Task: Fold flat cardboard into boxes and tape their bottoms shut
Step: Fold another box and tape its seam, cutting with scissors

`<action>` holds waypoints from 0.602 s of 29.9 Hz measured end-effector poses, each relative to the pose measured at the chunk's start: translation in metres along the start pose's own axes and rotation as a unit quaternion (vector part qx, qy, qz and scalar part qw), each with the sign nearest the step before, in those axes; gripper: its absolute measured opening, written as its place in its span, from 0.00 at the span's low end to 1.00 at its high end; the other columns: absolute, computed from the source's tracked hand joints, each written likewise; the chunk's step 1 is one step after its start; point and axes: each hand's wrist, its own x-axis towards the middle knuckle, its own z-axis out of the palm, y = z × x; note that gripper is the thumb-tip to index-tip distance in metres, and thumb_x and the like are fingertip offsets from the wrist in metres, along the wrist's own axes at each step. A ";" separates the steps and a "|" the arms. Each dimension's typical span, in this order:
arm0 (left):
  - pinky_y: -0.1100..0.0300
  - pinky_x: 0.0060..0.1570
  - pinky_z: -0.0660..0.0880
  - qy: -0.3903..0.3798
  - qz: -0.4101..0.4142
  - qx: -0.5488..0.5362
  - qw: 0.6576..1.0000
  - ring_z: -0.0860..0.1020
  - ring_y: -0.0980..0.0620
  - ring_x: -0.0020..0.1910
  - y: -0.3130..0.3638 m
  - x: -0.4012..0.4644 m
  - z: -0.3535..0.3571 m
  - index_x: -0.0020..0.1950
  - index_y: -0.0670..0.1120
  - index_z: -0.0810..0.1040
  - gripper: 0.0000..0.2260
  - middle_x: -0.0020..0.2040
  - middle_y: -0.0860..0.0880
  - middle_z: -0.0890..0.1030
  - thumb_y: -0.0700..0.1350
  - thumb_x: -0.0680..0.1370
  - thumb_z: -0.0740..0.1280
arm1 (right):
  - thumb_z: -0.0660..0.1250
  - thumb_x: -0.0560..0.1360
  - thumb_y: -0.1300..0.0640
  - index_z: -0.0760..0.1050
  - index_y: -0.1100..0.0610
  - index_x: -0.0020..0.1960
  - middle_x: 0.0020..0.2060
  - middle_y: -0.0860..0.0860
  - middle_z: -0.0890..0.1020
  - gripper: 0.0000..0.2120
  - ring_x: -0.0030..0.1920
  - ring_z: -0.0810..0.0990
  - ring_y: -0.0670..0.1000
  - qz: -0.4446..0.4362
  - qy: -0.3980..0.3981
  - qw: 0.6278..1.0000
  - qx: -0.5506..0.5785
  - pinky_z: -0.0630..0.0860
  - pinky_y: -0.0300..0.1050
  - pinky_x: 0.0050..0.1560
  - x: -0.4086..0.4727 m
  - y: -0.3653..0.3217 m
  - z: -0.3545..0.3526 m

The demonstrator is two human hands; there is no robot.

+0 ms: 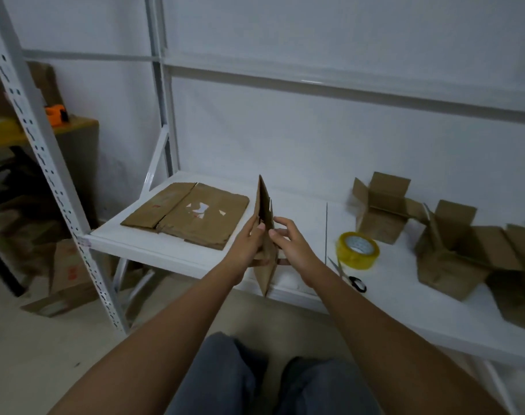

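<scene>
Opening step: both hands, left hand (249, 245) and right hand (288, 244), pinch a flat brown cardboard blank (265, 235) edge-on above the white shelf (300, 205) front edge; next, probably spread panels square.

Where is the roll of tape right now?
The yellow tape roll lies on the white shelf, right of the hands, beside the scissors.

1. Dim, flat indoor light with a cool grey cast; no hard shadows or glare.
2. Soft focus throughout (folded boxes (452, 235) at right smeared most).
3. Wide-angle bending of the shelf posts (45, 175) toward the edges.
</scene>
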 end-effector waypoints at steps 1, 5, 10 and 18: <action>0.49 0.51 0.80 0.018 -0.003 -0.006 1.000 0.74 0.46 0.63 -0.001 0.000 0.004 0.74 0.58 0.64 0.20 0.66 0.51 0.73 0.54 0.82 0.59 | 0.59 0.81 0.51 0.65 0.47 0.68 0.59 0.49 0.74 0.16 0.58 0.76 0.49 0.004 0.007 1.000 0.006 0.78 0.50 0.52 -0.003 0.002 -0.003; 0.45 0.62 0.73 0.113 0.010 0.018 0.993 0.69 0.44 0.69 -0.005 0.014 0.011 0.75 0.52 0.63 0.27 0.73 0.47 0.68 0.51 0.78 0.67 | 0.55 0.82 0.50 0.62 0.48 0.72 0.63 0.52 0.74 0.18 0.57 0.75 0.50 0.022 0.020 0.999 -0.032 0.78 0.44 0.44 -0.007 0.009 -0.008; 0.59 0.67 0.59 0.091 0.103 0.131 0.982 0.59 0.51 0.75 -0.004 0.018 0.010 0.77 0.51 0.59 0.27 0.77 0.51 0.60 0.45 0.80 0.64 | 0.51 0.82 0.53 0.53 0.47 0.76 0.53 0.52 0.76 0.23 0.46 0.77 0.51 0.035 0.064 0.995 -0.071 0.80 0.50 0.43 -0.001 0.015 -0.014; 0.69 0.63 0.54 0.014 0.187 0.300 0.935 0.53 0.56 0.76 -0.004 0.032 -0.007 0.76 0.50 0.60 0.23 0.78 0.52 0.53 0.37 0.82 0.55 | 0.52 0.81 0.52 0.54 0.47 0.76 0.53 0.55 0.78 0.24 0.50 0.79 0.56 0.029 0.096 0.988 -0.115 0.79 0.60 0.52 0.022 0.015 -0.006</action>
